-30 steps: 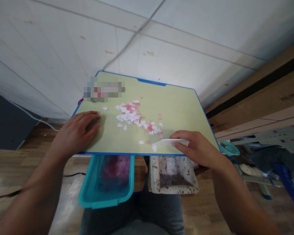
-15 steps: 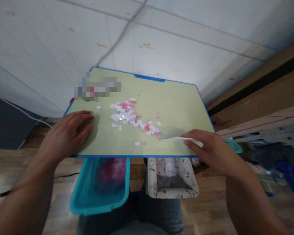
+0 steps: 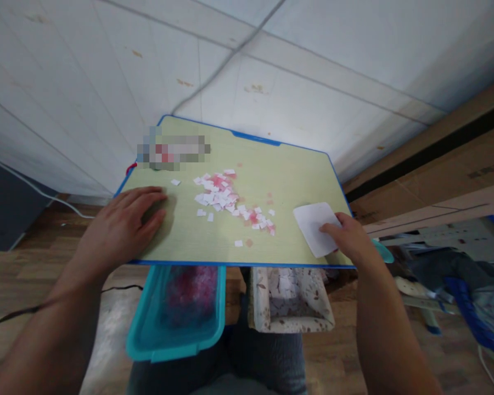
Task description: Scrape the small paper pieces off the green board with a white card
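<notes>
My right hand (image 3: 348,237) pinches a white card (image 3: 313,226), its flat face turned up over the right part of the small table (image 3: 288,175). My left hand (image 3: 134,222) rests on the table's left side, fingers loosely curved and apart, with nothing in it. Between the hands lies a loose pile of small white paper squares (image 3: 218,197) mixed with pink, see-through ones. A thinner trail of pieces (image 3: 255,216) runs from the pile toward the card. One white square (image 3: 239,243) sits apart near the front edge.
Below the front edge, a teal bin (image 3: 177,343) holds pinkish pieces, and a patterned bin (image 3: 292,325) holds white ones. A blurred-out item (image 3: 175,151) occupies the back left corner. Cardboard boxes (image 3: 428,186) stand along the right; a wall (image 3: 230,71) rises behind.
My right hand has turned the card from edge-on to flat side up and drawn it away from the trail of pieces. The left hand stays in place; the view has shifted slightly.
</notes>
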### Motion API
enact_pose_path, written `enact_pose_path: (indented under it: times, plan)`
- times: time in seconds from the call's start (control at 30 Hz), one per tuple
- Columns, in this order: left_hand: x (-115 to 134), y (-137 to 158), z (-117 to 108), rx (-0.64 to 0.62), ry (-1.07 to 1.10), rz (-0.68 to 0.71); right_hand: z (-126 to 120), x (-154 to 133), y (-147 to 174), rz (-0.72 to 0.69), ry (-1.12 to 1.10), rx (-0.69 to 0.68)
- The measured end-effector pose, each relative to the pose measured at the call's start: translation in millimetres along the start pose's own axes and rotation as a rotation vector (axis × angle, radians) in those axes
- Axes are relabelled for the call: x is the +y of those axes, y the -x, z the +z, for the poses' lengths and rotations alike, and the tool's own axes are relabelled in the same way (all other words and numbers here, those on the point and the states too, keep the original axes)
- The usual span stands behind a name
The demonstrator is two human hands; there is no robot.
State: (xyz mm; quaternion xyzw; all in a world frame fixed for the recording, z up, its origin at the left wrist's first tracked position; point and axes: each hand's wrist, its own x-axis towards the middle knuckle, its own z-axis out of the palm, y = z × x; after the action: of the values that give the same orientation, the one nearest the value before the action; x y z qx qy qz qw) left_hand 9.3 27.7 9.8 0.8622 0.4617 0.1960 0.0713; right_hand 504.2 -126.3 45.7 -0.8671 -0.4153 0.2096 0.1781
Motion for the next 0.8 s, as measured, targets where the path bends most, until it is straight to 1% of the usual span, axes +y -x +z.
enact_pose_path:
  times: [0.1, 0.2, 0.27, 0.33, 0.4, 0.47, 0.5, 0.57, 0.63, 0.67, 0.73, 0.8]
  plan:
    - [0, 0, 0, 0.006, 0.007, 0.002, 9, -15, -22, -0.036, 0.051, 0.059]
    - [0, 1, 0, 0.009, 0.013, 0.014, 17, -44, -48, -0.114, 0.148, 0.145]
    - [-2, 2, 0, 0.013, 0.013, 0.024, 25, -67, -57, -0.166, 0.164, 0.134]
    - [-4, 2, 1, 0.019, 0.016, 0.028, 34, -90, -59, -0.230, 0.135, 0.062]
    - [-5, 2, 2, 0.020, 0.025, 0.026, 44, -110, -55, -0.319, 0.082, -0.052]
    - [-6, 3, 3, 0.019, 0.033, 0.019, 51, -125, -52, -0.404, 0.022, -0.156]
    - [-6, 3, 3, 0.019, 0.034, 0.013, 54, -131, -53, -0.428, -0.005, -0.186]
    - [-6, 3, 3, 0.019, 0.034, 0.001, 57, -140, -59, -0.416, -0.044, -0.180]
    - [-4, 3, 3, 0.018, 0.036, -0.008, 59, -147, -68, -0.345, -0.068, -0.160]
    - [-4, 3, 3, 0.018, 0.038, -0.008, 60, -150, -71, -0.306, -0.072, -0.176]
    - [-5, 4, 4, 0.030, 0.044, -0.002, 64, -158, -73, -0.264, -0.066, -0.259]
    - [-7, 4, 4, 0.050, 0.051, 0.006, 68, -167, -70, -0.281, -0.047, -0.349]
